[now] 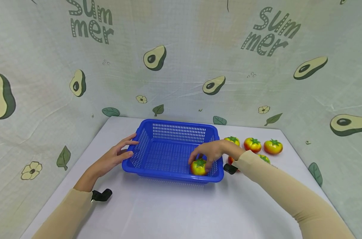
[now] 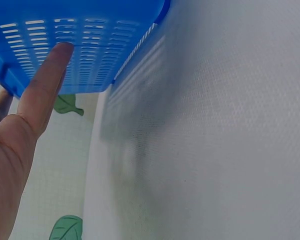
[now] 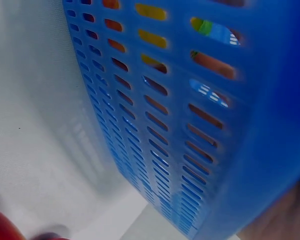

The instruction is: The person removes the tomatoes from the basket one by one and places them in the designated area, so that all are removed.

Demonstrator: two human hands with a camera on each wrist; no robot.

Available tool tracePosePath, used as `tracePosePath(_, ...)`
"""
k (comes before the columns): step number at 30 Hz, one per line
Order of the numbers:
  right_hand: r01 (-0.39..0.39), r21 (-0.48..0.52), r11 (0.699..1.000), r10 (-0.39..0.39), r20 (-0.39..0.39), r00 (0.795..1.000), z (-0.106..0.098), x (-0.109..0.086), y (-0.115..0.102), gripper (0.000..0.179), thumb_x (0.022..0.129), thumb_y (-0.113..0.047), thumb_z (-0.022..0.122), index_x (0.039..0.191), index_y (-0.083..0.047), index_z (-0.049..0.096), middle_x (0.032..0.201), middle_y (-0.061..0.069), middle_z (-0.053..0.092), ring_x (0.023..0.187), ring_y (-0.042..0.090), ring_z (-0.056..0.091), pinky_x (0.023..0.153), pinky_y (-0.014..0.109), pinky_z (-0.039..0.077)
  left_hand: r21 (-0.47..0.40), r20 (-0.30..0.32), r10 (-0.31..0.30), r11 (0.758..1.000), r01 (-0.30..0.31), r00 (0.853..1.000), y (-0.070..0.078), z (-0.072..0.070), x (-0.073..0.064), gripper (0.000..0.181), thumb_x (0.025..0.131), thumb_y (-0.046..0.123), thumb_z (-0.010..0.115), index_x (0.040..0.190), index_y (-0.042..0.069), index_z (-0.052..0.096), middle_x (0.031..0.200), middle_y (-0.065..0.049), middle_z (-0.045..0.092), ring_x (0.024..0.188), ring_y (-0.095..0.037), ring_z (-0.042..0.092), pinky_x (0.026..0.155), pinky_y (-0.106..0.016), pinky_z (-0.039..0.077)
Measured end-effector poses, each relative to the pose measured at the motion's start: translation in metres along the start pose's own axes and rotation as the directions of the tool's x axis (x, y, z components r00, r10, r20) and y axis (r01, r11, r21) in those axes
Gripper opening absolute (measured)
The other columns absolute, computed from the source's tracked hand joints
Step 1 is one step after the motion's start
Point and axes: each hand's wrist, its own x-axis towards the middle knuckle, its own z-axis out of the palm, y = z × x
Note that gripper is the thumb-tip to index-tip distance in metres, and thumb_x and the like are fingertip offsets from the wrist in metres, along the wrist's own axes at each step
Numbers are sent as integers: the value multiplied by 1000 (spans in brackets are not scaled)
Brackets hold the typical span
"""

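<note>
A blue slotted plastic basket (image 1: 166, 156) stands on the white table. Inside its front right corner, my right hand (image 1: 212, 151) holds a red-and-yellow tomato (image 1: 198, 168) with a green leafy top, thumb and fingers around its sides. The right wrist view looks at the outside of the basket wall (image 3: 155, 130), with yellow and red showing through the slots. On the other side, my left hand (image 1: 113, 157) touches the basket's left end with fairly straight fingers. One digit (image 2: 47, 85) lies against the outer wall (image 2: 90, 55) in the left wrist view.
Several more tomatoes lie right of the basket, among them one at the far right (image 1: 273, 147) and one beside it (image 1: 252, 145); my right forearm partly covers others. A patterned cloth (image 1: 181, 66) hangs behind the table (image 1: 157, 212) and along its sides.
</note>
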Motion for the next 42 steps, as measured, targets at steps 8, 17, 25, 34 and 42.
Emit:
tracePosePath(8, 12, -19, 1000, -12, -24, 1000, 2, -1, -1, 61, 87, -15, 89, 140, -34, 67, 140, -12, 62, 135, 23, 55, 114, 50, 50, 5, -2, 2, 1000, -2, 1000, -1, 0, 0, 50, 111, 24, 56, 158, 13, 46, 180, 1, 10, 156, -60, 19, 111, -76, 39)
tracePosePath(17, 22, -5, 1000, -22, -54, 998, 3, -2, 4, 59, 89, -16, 87, 140, -35, 67, 142, -12, 60, 135, 23, 55, 114, 52, 50, -5, 0, 2, 1000, -2, 1000, 1, 1, 0, 49, 111, 22, 55, 158, 13, 46, 180, 2, 10, 156, -59, 20, 111, -76, 39)
tracePosePath(25, 73, 25, 997, -70, -97, 993, 1, -3, 6, 59, 90, -21, 87, 143, -33, 65, 144, -7, 61, 133, 25, 58, 112, 54, 51, 4, -6, -7, 1000, 7, 1000, 0, 0, -1, 50, 111, 25, 56, 159, 14, 46, 180, 3, 10, 156, -59, 19, 112, -76, 38)
tracePosePath(34, 116, 45, 992, -108, -138, 984, -1, -6, 8, 61, 90, -24, 87, 146, -30, 63, 144, -12, 60, 131, 18, 58, 113, 52, 51, 2, -4, -4, 1000, 4, 1000, 0, 0, -1, 49, 111, 25, 56, 158, 15, 47, 179, 3, 10, 156, -59, 19, 112, -76, 38)
tracePosePath(42, 127, 66, 990, -112, -195, 974, -5, -17, 3, 62, 91, -23, 86, 148, -23, 63, 146, -6, 60, 130, 23, 58, 113, 56, 51, 4, -5, -6, 1000, 6, 1000, 0, 0, -1, 50, 111, 25, 56, 159, 13, 46, 180, 2, 10, 156, -60, 19, 112, -77, 38)
